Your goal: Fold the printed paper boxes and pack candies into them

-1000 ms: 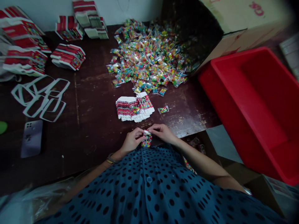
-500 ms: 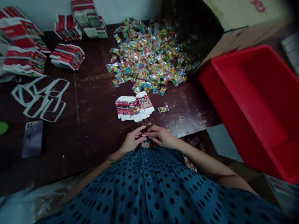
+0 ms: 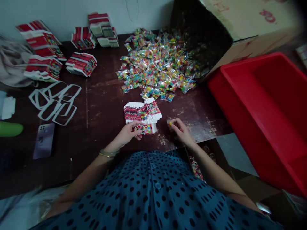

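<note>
Left fingers (image 3: pixel 137 132): clamping carton (image 3: pixel 146 129)
Right fingers (image 3: pixel 177 128): now pinching packet (image 3: pixel 170 125)
Done: apparently near-right cartons (image 3: pixel 196 168)
Remaining: carton stack (image 3: pixel 134 111), packet heap (image 3: pixel 155 67)

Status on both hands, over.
Left hand holding printed carton, white end toward right. Right hand pinching candy packet. Fanned carton stack close beyond left hand.

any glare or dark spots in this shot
head view: dim overall, glints on the clear candy packets, pale sheen on the table near the right hand, deep shadow inside the cardboard box, top right corner blurred and black
</note>
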Demonstrator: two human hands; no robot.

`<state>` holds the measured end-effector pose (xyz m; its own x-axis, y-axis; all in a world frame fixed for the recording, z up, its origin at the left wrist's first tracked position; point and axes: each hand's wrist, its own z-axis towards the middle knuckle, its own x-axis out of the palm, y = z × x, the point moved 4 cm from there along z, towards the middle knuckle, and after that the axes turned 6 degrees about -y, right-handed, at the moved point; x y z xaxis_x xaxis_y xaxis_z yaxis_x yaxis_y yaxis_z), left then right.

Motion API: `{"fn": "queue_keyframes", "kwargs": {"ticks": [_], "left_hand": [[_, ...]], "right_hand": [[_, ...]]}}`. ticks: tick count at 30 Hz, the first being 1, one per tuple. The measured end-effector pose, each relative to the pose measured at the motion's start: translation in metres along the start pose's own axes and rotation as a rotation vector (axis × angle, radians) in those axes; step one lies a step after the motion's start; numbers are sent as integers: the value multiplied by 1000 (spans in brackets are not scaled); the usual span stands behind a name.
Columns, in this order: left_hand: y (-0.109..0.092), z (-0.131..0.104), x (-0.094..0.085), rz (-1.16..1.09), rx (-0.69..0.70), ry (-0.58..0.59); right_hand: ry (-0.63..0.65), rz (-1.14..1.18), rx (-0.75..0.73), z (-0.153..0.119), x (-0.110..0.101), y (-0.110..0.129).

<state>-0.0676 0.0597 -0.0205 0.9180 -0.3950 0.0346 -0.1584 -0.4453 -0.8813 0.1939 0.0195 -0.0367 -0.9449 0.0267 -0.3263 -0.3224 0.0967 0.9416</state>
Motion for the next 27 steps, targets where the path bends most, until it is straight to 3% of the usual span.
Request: {"fn": "queue_keyframes", "kwargs": {"ticks": [3,5,9,13,15,18,20,24,27], "left_hand": [[4,5,12,-169,28,-202],[8,4,24,-207,2,-218],[12,-4,48,-248,-122,4],[11,-10,63,-245,-227,240],[11,-11,70,-258,-246,324],[13,-13,78,-301,-275,371],[16,-14,80,-308,-282,338],[22,-14,74,-245,-241,209],[23,-14,69,-144,-197,181]], "right_hand": [[211,290,209,-15,25,23],[193,270,184,-12,29,36],[-64,-89,-24,14,12,45],[-112,-499,-118,37,6,48],[-64,-618,-164,42,10,53],[128,-675,-258,40,23,60],[231,-621,-290,36,28,61],[239,-441,-290,27,27,57],[347,-407,-379,19,33,59]]}}
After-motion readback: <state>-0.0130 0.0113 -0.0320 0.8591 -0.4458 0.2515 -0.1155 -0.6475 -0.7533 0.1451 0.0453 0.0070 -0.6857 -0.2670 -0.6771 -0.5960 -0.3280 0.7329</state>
